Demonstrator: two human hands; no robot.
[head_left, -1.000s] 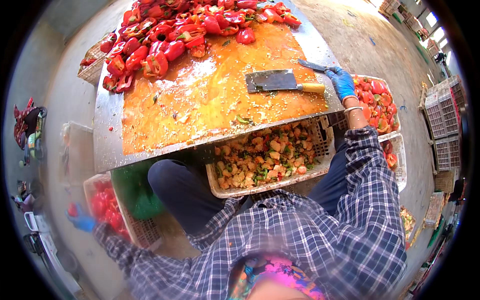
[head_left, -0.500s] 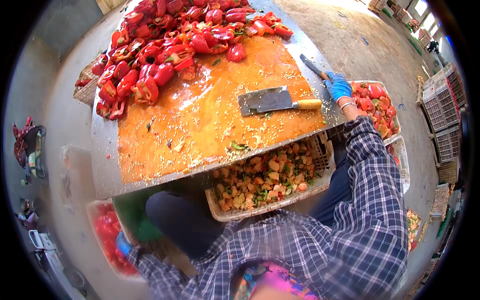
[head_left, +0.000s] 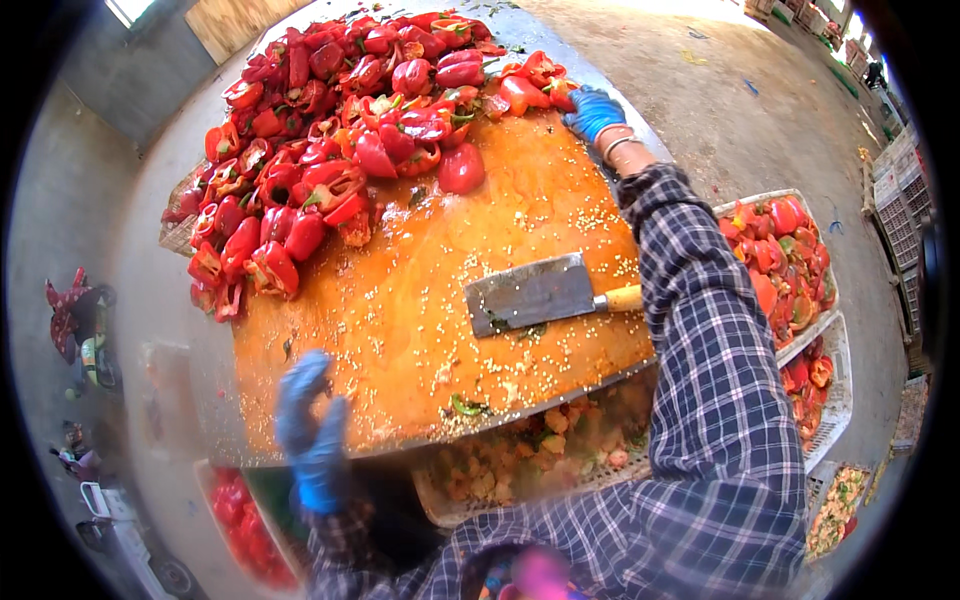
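Note:
My right hand (head_left: 598, 114), in a blue glove, reaches to the table's far right edge beside the red bell peppers (head_left: 525, 93). Its fingers look apart at the nearest pepper piece; whether they touch it is hard to see. Over the table's near left corner hovers my left hand (head_left: 315, 430), also gloved in blue, fingers spread and nothing in it. A cleaver (head_left: 535, 295) with a wooden handle lies flat on the orange board (head_left: 400, 330), partly behind my right forearm. Pale seeds are scattered around it. Cut and whole red peppers (head_left: 300, 180) are heaped toward the far left.
Below the near edge sits a crate of pepper scraps (head_left: 500, 480). To the right stand a crate of red pepper pieces (head_left: 785, 260) and another crate (head_left: 815, 390) nearer me. Red peppers (head_left: 243, 530) fill a container at the lower left. Stacked crates (head_left: 905, 205) stand far right.
My right hand has left the small knife and moved forward to the pepper heap; that knife no longer shows. My left hand has risen from the container at the lower left to the table.

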